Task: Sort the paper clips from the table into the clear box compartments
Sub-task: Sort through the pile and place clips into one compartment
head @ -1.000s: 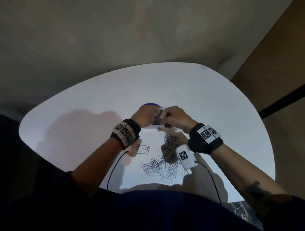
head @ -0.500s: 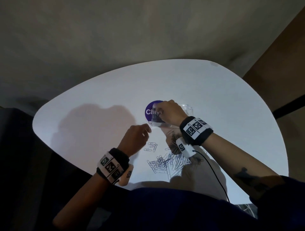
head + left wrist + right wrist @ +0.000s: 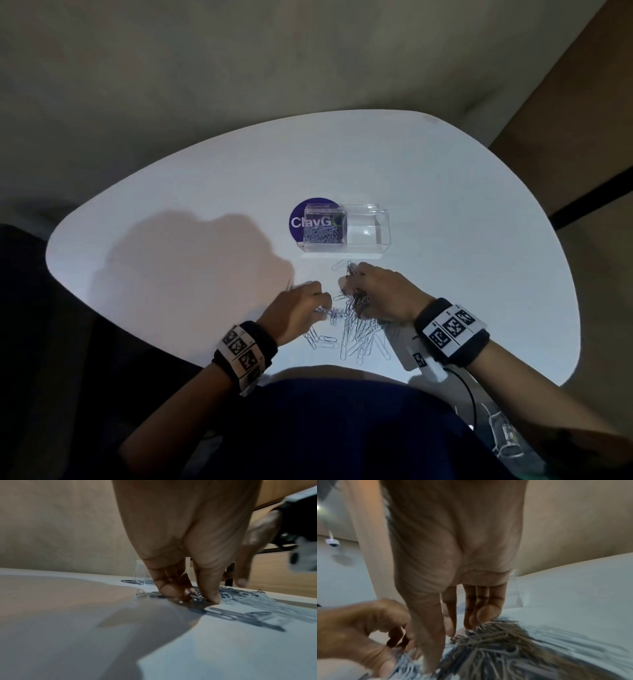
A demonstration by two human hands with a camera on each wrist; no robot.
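1. The white table [image 3: 445,212] is showing a rounded outline, its far edge curving against a beige floor and its near edge running just in front of the person's dark blue top [image 3: 342,428].
2. Broad bare tabletop is lying open to the left of the hands, partly under a large shadow, and more is lying open to the right and beyond the box.
3. The clear box [image 3: 368,228] is sitting past the hands, toward the middle of the table, apart from the pile.
4. Its left compartment is holding a heap of silver clips; its right compartment is showing only clear plastic.
5. The box is overlapping a round purple sticker [image 3: 297,222] on which the white letters "ClavG" are reading; further letters are hidden.
6. The loose paper clips [image 3: 356,334] are lying in a tangled pile near the table's close edge, between and under the two hands.
7. The left hand [image 3: 298,310] is reaching down with curled fingers, its fingertips [image 3: 210,597] pressing on clips at the pile's left side; a firm pinch cannot be told.
8. The right hand [image 3: 383,294] is hanging over the pile's far side with fingers [image 3: 488,609] fairly straight and close together, tips touching the clips.
9. Both wrists are wearing black bands with black-and-white square marker tags [image 3: 452,327].
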